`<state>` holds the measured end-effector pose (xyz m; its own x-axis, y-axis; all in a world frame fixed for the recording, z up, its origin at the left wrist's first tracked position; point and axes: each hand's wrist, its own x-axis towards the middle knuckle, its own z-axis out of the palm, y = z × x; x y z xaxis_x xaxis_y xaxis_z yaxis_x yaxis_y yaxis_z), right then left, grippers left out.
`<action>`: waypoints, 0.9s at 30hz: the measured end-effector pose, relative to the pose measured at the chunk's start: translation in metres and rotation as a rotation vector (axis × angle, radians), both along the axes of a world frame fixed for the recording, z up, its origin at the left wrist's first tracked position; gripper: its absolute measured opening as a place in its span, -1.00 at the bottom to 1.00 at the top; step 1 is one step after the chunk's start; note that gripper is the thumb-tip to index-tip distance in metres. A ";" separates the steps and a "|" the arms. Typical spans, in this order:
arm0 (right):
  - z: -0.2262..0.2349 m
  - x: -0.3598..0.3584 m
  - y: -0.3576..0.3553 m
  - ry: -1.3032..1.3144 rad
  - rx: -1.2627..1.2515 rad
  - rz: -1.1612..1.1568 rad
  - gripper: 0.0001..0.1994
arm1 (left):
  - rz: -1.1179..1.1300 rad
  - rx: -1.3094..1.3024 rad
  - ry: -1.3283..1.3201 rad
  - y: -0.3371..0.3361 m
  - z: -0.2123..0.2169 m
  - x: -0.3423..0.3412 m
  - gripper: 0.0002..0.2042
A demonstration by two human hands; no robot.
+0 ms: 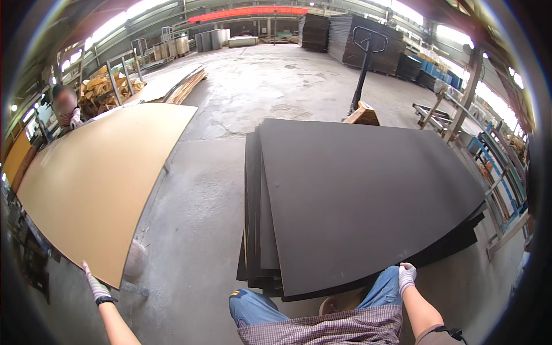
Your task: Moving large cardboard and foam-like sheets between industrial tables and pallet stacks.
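Note:
My left hand (98,286), in a pale striped glove, is at the near edge of a large tan sheet (109,178). Its fingers reach out straight along that edge, touching or nearly touching it. On the other side my right hand (407,275), gloved alike, is curled beside my knee at the near edge of a stack of large black sheets (362,190). Whatever its fingers may hold is hidden. The top black sheet lies slightly askew over those beneath.
A person (68,109) stands at the tan sheet's far left end. A pallet jack handle (362,69) rises behind the black stack. Metal racks (500,172) stand at right, tall dark stacks (362,43) farther back. Concrete floor (195,190) runs between the sheets.

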<state>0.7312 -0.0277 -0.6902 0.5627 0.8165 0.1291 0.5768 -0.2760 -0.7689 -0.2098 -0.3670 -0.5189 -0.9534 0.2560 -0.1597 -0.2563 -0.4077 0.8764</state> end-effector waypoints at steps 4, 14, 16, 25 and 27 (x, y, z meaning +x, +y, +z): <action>0.020 -0.015 -0.010 0.054 -0.031 0.106 -0.90 | -0.124 -0.274 0.132 0.031 -0.077 0.039 -0.20; 0.085 -0.049 0.004 0.454 -0.094 0.149 -0.93 | -0.198 -0.641 -0.547 -0.145 -0.270 0.280 -0.45; 0.102 -0.072 0.021 0.532 -0.091 0.239 -0.93 | -0.094 -0.652 -0.538 -0.169 -0.266 0.268 -0.46; 0.300 -0.290 0.024 0.363 0.252 1.314 -0.80 | 0.126 -0.432 0.424 -0.114 0.017 0.158 -0.61; 0.393 -0.350 -0.018 0.105 0.373 1.597 -0.75 | -0.379 -0.135 0.577 -0.070 0.068 0.153 -0.35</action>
